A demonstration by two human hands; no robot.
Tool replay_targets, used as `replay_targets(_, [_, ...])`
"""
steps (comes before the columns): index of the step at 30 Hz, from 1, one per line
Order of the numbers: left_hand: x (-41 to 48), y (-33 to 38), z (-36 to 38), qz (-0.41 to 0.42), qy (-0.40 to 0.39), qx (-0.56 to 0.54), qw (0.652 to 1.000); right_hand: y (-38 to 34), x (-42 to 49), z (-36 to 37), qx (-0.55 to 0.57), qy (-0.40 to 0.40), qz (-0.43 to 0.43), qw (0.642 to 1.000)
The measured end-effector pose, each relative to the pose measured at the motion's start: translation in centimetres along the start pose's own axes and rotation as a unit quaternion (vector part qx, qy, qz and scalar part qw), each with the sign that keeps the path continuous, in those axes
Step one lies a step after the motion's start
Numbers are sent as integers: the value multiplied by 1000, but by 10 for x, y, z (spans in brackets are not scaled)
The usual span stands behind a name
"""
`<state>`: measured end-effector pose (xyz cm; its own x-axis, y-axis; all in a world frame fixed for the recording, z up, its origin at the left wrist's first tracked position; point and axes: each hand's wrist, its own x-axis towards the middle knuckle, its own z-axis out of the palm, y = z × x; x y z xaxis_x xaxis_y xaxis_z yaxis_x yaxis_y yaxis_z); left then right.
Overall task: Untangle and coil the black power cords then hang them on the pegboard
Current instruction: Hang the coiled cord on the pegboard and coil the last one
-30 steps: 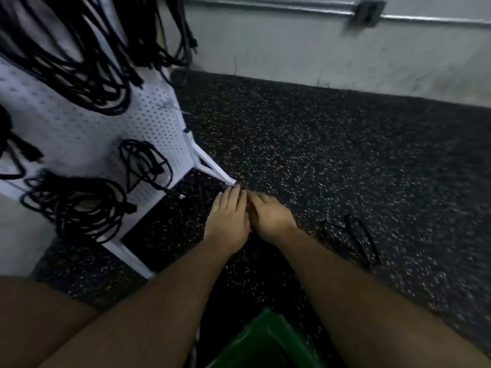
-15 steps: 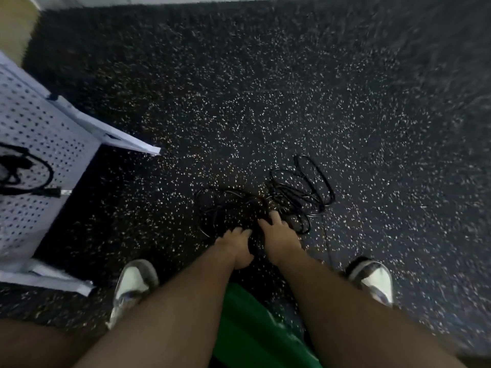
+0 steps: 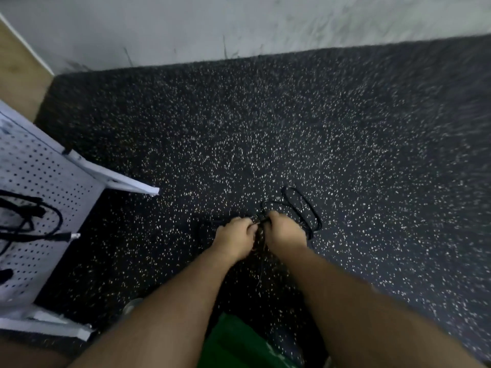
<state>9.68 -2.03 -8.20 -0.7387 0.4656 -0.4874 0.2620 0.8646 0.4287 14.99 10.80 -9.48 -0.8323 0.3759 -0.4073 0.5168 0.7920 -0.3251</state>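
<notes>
Centre of frame, low: your left hand (image 3: 235, 236) and right hand (image 3: 285, 231) meet over the black power cord (image 3: 305, 208). It lies tangled on the speckled floor (image 3: 265, 128), with its loops fanning out to the right of your right hand. The fingers (image 3: 248, 226) of both hands are curled down onto the strands and seem to pinch a short run of cord between them, though blur hides the exact grip. Keeping your hands this close together probably lets you isolate one crossing and work it free before coiling. At the left of the frame stands the white pegboard (image 3: 39, 181), with a hung cord (image 3: 32, 221) already on it, so a finished coil has little way to travel. Untangling looks barely begun.
</notes>
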Motion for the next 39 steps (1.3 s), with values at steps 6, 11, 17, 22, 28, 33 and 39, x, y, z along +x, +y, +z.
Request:
replay_targets(6, [-26,51,-145,68,136,-103,983,-51,-11,-186,17,136,-114,984])
replay_targets(11, [-73,95,-238,179,182,-147,956,-92,-75,-320,105,224,-196,949])
replay_targets(17, [-110,102,-265,248,156,-283,913,-112,-137,-358,346,231,-217,883])
replay_targets(22, [-105,98,-247,183,98,-430,878,-121,-146,-353,489,172,-205,830])
replay_targets(28, [-87,89,-222,117,-10,-343,932,-126,-124,-365,628,153,-200,737])
replay_targets(33, [-84,110,-253,125,6,-570,812,-103,-95,-331,363,62,-101,924])
replay_targets(39, [-93,130,-296,179,-18,-661,729,-127,-90,-265,254,-199,-247,914])
